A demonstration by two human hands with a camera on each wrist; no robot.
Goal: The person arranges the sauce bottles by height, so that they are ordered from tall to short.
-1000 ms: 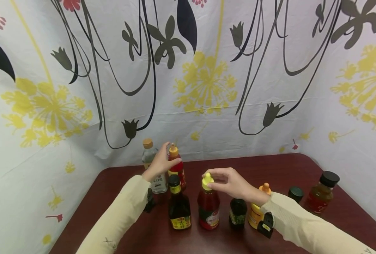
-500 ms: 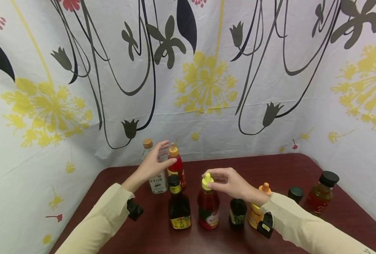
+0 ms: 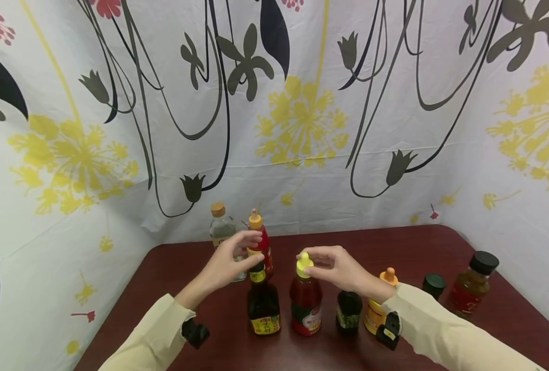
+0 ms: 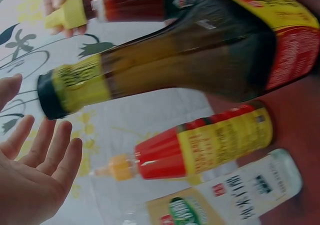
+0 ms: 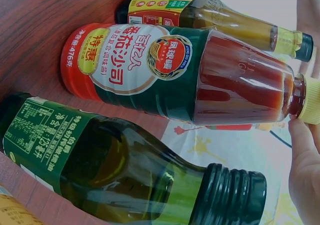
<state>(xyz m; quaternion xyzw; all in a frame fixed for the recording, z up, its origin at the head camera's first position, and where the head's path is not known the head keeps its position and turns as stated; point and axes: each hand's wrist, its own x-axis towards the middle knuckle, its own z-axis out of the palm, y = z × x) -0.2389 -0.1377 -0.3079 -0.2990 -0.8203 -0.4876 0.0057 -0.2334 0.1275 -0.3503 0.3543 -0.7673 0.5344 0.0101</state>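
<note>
One ketchup bottle (image 3: 305,309), upright on the table (image 3: 409,247); right hand (image 3: 337,268) pinches its yellow nozzled cap between thumb and fingers. Beside it, to the left, a dark sauce bottle (image 3: 262,301); left hand (image 3: 230,260) at its cap, fingers spread and loosely bent, gripping nothing. Contact with that cap: cannot tell. Behind stand a red squeeze bottle (image 3: 264,245) and a clear bottle (image 3: 221,226), close together. Right of the ketchup: a green bottle (image 5: 100,160), then a yellow bottle (image 3: 374,315); farther right, a black-capped jar (image 3: 471,288).

Ketchup walls see-through, shoulder tapering, cap ribbed. Green bottle translucent, screw cap ridged. Sauce bottle long-necked, broad below. Tabletop reddish brown, streaked grain; creased floral cloth (image 3: 237,170) behind.

Left hand covers part of the clear and red bottles; right forearm hides part of the yellow one. Right wrist view cuts off the right hand; left wrist view blurred.
</note>
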